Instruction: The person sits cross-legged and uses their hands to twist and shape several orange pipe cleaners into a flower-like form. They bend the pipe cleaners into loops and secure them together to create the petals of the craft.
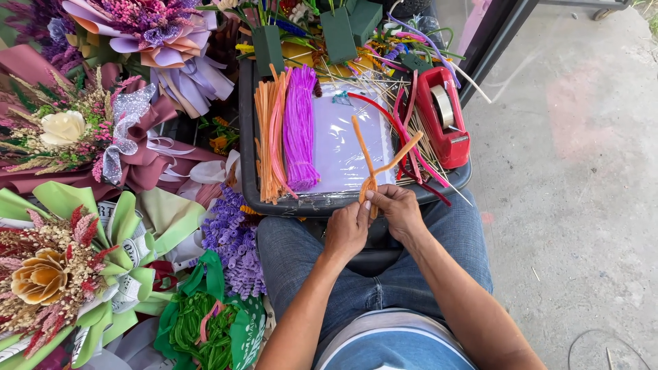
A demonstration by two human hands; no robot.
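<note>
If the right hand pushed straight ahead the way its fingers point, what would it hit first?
Probably the orange pipe cleaners it already pinches with the left hand; beyond the right hand, the dark tray's rim. Depth is unclear.

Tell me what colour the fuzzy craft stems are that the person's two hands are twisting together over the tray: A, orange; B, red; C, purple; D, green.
A: the left hand and right hand pinch orange stems that fork upward over the dark tray, while the purple bundle lies untouched in it.
</note>
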